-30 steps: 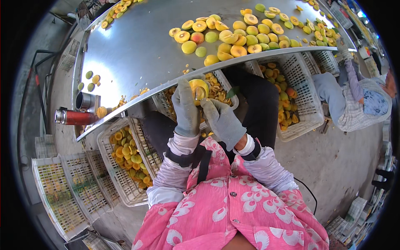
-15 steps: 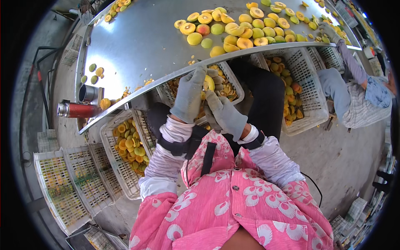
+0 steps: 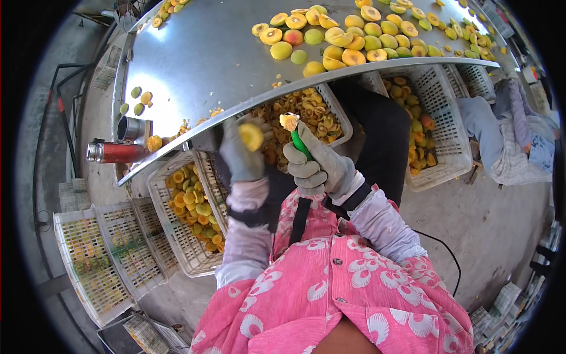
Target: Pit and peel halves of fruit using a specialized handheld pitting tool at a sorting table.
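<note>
At 12 o'clock, your right hand [image 3: 318, 164] curls tightly around a green-handled tool [image 3: 301, 146], its tip clotted orange. At 11, a fruit half [image 3: 251, 137] lies against your left hand [image 3: 242, 160], too blurred to tell its grip. Scooping seems finished; next calls for freeing that half.

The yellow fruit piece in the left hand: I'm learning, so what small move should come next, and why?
Probably drop the yellow fruit piece from the left hand into the fruit crate at lower left: similar pieces lie there, and the green-handled tool in the right hand, a clump on its tip, stands apart.
</note>
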Motion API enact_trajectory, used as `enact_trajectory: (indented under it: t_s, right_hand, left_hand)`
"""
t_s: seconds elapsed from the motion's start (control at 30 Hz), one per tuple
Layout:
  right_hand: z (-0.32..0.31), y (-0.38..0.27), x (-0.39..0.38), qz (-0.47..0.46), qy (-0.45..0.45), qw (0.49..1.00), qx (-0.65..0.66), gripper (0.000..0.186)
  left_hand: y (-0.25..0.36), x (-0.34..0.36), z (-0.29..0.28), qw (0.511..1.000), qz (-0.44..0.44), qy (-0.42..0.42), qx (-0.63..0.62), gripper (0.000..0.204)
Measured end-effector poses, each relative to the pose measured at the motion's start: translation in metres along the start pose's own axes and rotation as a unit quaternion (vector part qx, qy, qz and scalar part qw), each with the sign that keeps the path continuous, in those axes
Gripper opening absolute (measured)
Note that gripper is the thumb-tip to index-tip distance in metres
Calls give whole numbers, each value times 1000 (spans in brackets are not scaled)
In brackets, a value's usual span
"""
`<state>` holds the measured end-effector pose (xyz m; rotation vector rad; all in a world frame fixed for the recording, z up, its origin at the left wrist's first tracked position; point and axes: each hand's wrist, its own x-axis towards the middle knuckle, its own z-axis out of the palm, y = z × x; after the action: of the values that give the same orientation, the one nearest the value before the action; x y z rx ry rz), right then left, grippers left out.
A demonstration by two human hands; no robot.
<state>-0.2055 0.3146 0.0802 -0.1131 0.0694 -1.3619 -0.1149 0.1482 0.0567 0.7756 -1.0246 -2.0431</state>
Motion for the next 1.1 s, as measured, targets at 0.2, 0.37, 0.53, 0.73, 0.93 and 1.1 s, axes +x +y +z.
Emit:
enact_trajectory:
  t_s: [0.2, 0.37, 0.53, 0.73, 0.93, 1.1]
  right_hand:
    - [-74, -22, 26, -65, 430, 699, -568, 59]
    - [-55, -39, 14, 30, 503, 432, -748, 49]
    - [-42, -41, -8, 58, 516, 442, -732, 45]
    - [-46, -52, -11, -43, 520, 493, -696, 43]
    - [-44, -53, -1, -279, 442, 634, -569, 32]
    - [-8, -47, 14, -313, 365, 760, -437, 28]
  left_hand:
    - [68, 20, -113, 600, 331, 258, 681, 25]
    - [32, 80, 14, 701, 360, -83, 610, 28]
    - [-20, 170, 92, 593, 272, -189, 734, 49]
    - [-50, 196, 115, 473, 180, -174, 845, 57]
    - [-8, 129, 80, 932, -160, -244, 214, 43]
    - [10, 62, 76, 940, -140, -273, 153, 54]
